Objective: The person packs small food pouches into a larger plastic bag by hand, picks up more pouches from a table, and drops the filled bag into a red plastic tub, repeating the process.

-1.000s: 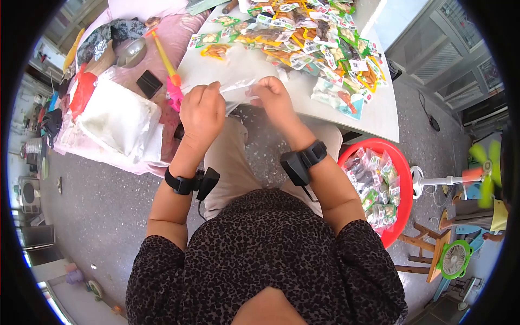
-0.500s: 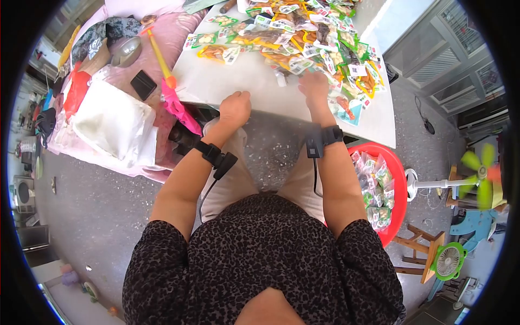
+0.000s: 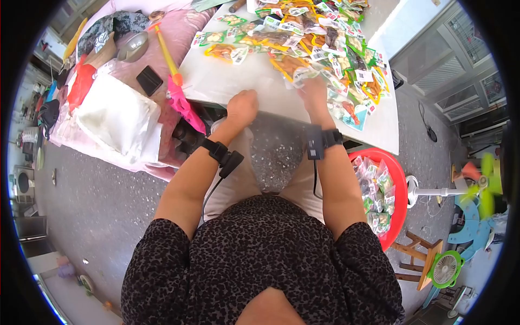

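My left hand (image 3: pixel 242 106) is closed at the front edge of the white table (image 3: pixel 214 81); what its curled fingers hold, if anything, is hidden. Farther right, my right hand (image 3: pixel 314 93) is over the table, smeared by motion. Its fingers touch or overlap the lower end of an orange-edged food packet (image 3: pixel 290 66), and the grip cannot be made out. A loose pile of small sealed food packets (image 3: pixel 330 40), with green, orange and white labels, spreads behind and to the right of this hand.
A red basin (image 3: pixel 401 189) holding packets stands right of my legs. At left, a pink-covered surface (image 3: pixel 173 38) bears a white bag (image 3: pixel 116 116), a black phone (image 3: pixel 149 80) and a pink-and-yellow umbrella (image 3: pixel 172 65). A white fan (image 3: pixel 436 192) and wooden stool (image 3: pixel 428 257) are at right.
An orange-edged packet now lies stretched toward my right hand, away from the pile. My left hand remains closed near the table edge. The view has shifted slightly.
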`<state>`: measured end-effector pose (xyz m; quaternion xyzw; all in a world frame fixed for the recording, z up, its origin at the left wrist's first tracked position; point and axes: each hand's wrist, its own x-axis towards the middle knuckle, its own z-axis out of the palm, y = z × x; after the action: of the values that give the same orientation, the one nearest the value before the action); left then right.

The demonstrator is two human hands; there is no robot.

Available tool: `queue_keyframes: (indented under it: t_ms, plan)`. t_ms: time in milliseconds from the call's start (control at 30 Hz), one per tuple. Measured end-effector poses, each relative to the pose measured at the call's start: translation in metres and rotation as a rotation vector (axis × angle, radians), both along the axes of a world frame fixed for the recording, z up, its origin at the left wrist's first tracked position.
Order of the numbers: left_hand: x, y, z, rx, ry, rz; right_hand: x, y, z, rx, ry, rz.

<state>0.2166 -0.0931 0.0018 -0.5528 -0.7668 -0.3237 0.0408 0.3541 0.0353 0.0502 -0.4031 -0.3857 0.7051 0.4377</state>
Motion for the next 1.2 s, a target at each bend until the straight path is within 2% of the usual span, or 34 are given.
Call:
queue_keyframes:
  t_ms: [67, 267, 467, 533, 600, 700, 1000, 1200]
  plan:
    - [0.001, -0.001, 0.001, -0.009, 0.0, 0.007, 0.012, -0.013, -0.008, -0.099, 0.07, -0.07]
    - [0.002, 0.001, 0.002, -0.067, 0.006, 0.017, 0.041, -0.015, -0.045, 0.169, -0.122, 0.201]
    - [0.002, 0.001, 0.001, -0.061, -0.046, 0.045, 0.03, 0.003, -0.051, 0.369, -0.264, 0.271]
    - [0.001, 0.002, 0.0, -0.042, -0.082, 0.056, 0.028, -0.007, -0.04, 0.296, -0.115, 0.214]
    - [0.001, 0.002, 0.002, -0.054, -0.114, 0.067, 0.035, -0.023, -0.023, -0.006, 0.166, 0.095]
    - [0.003, 0.005, 0.006, -0.12, -0.157, 0.086, 0.048, -0.031, -0.025, 0.044, 0.341, 0.131]
    - [0.005, 0.011, 0.011, -0.18, -0.299, 0.017, 0.042, -0.037, -0.022, -0.08, 0.263, 0.311]
    - [0.014, 0.007, 0.025, -0.291, -0.156, 0.065, 0.036, -0.038, -0.01, -0.089, 0.203, 0.314]
